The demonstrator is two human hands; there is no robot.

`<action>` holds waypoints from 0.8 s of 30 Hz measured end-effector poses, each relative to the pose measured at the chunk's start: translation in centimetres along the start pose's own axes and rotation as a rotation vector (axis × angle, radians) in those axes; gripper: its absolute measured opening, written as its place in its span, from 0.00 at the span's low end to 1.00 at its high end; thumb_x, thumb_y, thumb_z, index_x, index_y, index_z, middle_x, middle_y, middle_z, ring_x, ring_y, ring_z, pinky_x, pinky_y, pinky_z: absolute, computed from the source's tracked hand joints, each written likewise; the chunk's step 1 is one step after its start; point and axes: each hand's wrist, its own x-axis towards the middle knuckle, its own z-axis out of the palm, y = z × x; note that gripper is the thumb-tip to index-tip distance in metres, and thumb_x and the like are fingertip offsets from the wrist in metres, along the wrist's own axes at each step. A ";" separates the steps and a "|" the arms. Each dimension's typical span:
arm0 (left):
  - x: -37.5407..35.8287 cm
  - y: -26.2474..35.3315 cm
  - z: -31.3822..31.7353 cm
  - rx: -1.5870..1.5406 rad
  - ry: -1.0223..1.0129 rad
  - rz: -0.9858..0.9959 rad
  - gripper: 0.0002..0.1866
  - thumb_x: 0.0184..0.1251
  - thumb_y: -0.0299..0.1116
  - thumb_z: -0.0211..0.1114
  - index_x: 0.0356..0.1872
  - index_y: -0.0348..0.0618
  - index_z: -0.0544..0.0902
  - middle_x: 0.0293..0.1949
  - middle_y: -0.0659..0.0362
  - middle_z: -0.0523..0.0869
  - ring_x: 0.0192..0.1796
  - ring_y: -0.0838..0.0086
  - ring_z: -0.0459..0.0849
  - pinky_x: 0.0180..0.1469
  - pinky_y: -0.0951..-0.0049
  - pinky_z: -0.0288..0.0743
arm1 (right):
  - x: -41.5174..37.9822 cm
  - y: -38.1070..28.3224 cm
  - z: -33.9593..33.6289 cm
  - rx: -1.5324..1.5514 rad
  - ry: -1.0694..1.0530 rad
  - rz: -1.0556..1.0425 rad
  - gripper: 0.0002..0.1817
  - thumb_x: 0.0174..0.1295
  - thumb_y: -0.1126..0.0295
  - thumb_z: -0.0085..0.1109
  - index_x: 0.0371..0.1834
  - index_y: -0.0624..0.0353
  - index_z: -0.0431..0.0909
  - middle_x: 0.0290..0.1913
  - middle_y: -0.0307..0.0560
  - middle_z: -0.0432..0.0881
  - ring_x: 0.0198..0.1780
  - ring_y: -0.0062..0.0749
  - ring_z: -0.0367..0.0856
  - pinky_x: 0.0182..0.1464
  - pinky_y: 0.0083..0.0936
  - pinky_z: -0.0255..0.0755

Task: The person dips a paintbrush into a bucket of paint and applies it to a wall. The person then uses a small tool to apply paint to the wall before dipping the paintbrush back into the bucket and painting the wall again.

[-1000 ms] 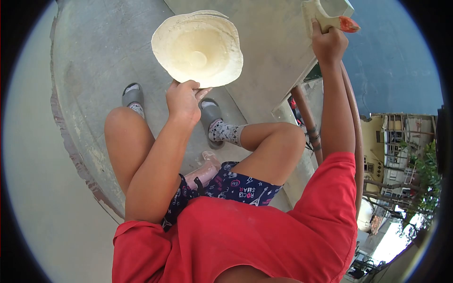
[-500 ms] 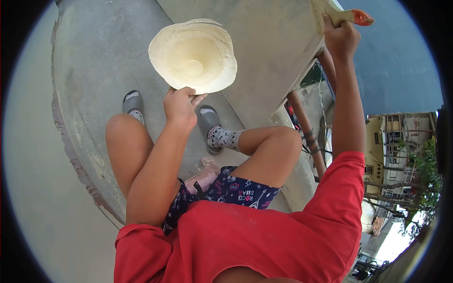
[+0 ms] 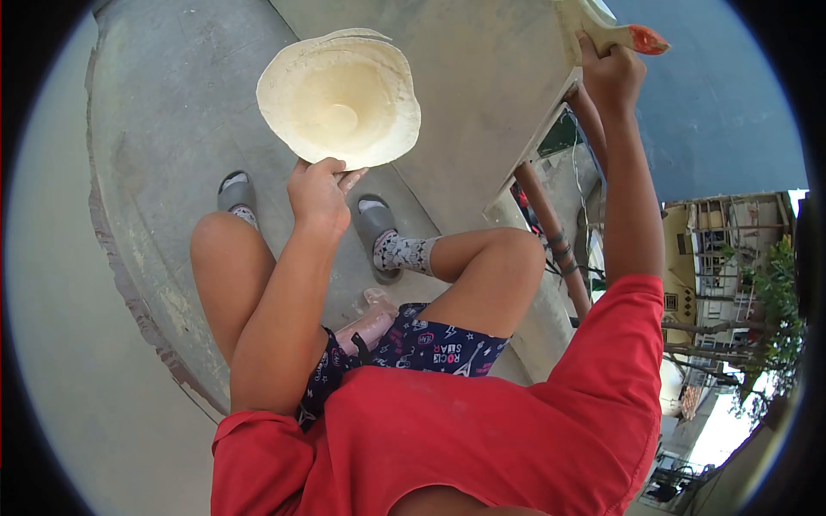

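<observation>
My left hand (image 3: 320, 193) grips the lower rim of a wide cream-coloured bowl (image 3: 340, 90) with a wavy, uneven edge. Its pale inside, with a round bottom, faces me. Raised high at the upper right, my right hand (image 3: 613, 77) is closed round a wide paintbrush (image 3: 615, 34) whose handle has a red end. The brush's pale head overlaps the edge of the grey-beige wall (image 3: 456, 95).
Both feet, in grey slippers (image 3: 374, 228), rest on the grey floor (image 3: 185, 112). A pinkish, smeared object (image 3: 372, 322) sits between my thighs. Brown pipes (image 3: 551, 232) stand at the right, below a blue surface (image 3: 723, 112); buildings and plants (image 3: 779, 301) show beyond.
The bowl and my left hand have shifted slightly up and left in view. My right hand and the paintbrush have shifted a little left, as has the whole scene.
</observation>
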 end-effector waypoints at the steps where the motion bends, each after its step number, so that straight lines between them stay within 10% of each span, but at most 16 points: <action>1: -0.2 0.0 0.1 0.001 0.005 -0.003 0.23 0.54 0.15 0.46 0.54 0.31 0.66 0.49 0.48 0.74 0.48 0.61 0.80 0.44 0.64 0.81 | 1.2 0.2 -0.9 0.000 0.089 -0.022 0.20 0.49 0.60 0.66 0.16 0.69 0.77 0.17 0.58 0.76 0.19 0.48 0.77 0.25 0.32 0.69; 11: 0.2 0.3 0.0 -0.003 -0.014 0.017 0.23 0.54 0.15 0.46 0.55 0.31 0.63 0.51 0.46 0.72 0.51 0.55 0.77 0.54 0.57 0.76 | -10.1 -2.3 4.4 0.082 -0.400 0.051 0.16 0.48 0.64 0.64 0.16 0.67 0.75 0.22 0.59 0.77 0.28 0.54 0.78 0.34 0.39 0.72; 20: 0.0 0.1 0.1 -0.004 -0.037 0.017 0.23 0.54 0.16 0.46 0.55 0.30 0.62 0.51 0.45 0.72 0.51 0.54 0.77 0.54 0.56 0.76 | 4.7 -0.3 -2.0 -0.026 0.119 -0.005 0.20 0.49 0.59 0.65 0.18 0.69 0.76 0.19 0.58 0.77 0.23 0.50 0.78 0.28 0.35 0.71; 24: 0.0 0.2 0.2 -0.015 0.002 0.024 0.23 0.54 0.15 0.47 0.55 0.31 0.64 0.50 0.47 0.73 0.49 0.57 0.79 0.49 0.60 0.78 | 0.0 -1.9 0.0 0.063 -0.076 0.035 0.19 0.49 0.59 0.65 0.20 0.69 0.77 0.19 0.58 0.77 0.23 0.49 0.78 0.28 0.34 0.70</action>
